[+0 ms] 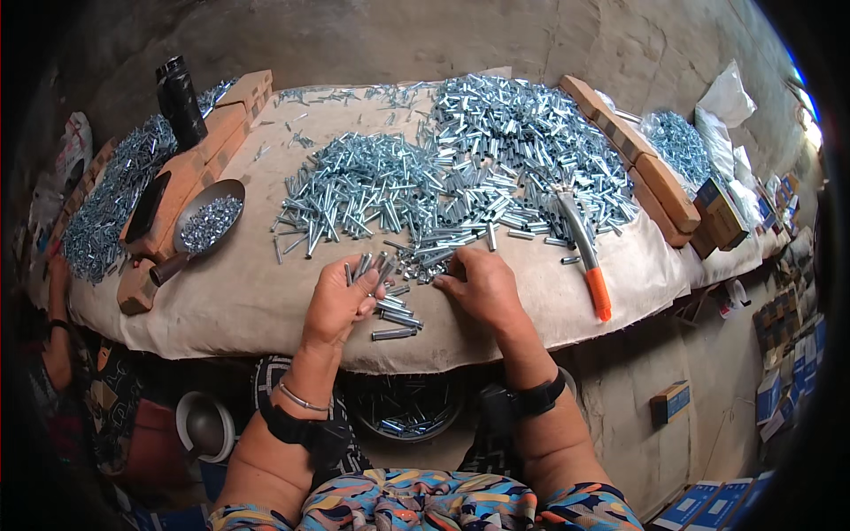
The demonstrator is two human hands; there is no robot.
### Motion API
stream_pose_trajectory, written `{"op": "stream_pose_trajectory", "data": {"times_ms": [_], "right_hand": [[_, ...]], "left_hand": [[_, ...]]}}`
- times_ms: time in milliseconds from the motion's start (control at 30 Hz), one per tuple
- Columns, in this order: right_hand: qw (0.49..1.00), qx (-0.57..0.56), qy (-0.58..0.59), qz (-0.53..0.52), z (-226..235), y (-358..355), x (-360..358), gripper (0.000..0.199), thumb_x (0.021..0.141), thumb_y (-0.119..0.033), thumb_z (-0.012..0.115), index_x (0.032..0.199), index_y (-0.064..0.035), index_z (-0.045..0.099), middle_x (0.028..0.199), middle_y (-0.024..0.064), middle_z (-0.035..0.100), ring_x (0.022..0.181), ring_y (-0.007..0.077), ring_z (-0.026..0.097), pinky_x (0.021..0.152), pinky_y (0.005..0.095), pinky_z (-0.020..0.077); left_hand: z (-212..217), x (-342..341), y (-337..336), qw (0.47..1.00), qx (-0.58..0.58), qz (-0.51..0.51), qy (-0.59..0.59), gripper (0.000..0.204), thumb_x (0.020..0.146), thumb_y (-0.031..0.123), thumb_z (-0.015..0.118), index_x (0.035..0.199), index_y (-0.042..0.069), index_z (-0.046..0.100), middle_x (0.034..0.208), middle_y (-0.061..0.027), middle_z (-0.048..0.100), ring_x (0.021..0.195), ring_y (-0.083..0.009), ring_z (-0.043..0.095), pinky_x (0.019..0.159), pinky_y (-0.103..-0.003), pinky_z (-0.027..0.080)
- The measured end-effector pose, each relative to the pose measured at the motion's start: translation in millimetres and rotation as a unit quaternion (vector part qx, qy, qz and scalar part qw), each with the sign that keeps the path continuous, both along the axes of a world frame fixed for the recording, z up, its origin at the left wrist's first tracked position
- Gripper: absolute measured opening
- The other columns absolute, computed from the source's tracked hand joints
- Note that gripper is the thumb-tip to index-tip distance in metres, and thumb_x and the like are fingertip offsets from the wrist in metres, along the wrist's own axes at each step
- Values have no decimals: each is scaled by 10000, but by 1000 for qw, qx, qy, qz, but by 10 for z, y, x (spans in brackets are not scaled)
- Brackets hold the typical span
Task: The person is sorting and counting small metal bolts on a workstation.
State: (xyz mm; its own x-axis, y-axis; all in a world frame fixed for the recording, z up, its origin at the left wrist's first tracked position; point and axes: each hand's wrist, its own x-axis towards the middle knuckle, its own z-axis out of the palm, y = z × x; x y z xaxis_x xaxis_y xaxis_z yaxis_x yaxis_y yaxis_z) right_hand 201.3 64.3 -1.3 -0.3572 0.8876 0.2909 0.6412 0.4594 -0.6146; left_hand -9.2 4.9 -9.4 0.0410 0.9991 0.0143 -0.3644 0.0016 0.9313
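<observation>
In the head view, the left grip (339, 303) closes around several metal sleeves (384, 265) above the cloth-covered counter (239, 317); the right grip (485, 285) curls beside small metal pieces (427, 273), its hold unclear. The sleeves look stiff, light and slick, probably best pinched mid-barrel.

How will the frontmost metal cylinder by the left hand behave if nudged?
Likely to roll: the metal cylinder looks round and lies on its side, though the cloth beneath may slow it. Probably stiff, being metal. Possibly slippery, given its shiny surface.
</observation>
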Motion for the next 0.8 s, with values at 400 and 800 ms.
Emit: {"op": "stream_pose_trajectory", "data": {"times_ms": [400,800], "right_hand": [[984,132,-98,-62,-139,-64,-148,171,688,-104,614,826,-66,520,742,121,549,722,336,557,636,422,449],[982,-87,157,50,-62,30,-67,211,675,22,616,873,-29,562,770,82,549,722,173,561,674,274,456]], "left_hand": [[-10,30,11,998,3,-4,65,130,881,112,552,910,-14,539,678,-40,552,453,-20,395,380,-147,285],[67,97,-10,994,4,-13,109,79,878,45,502,952,34,478,650,-11,533,470,-10,400,409,-145,305]]}}
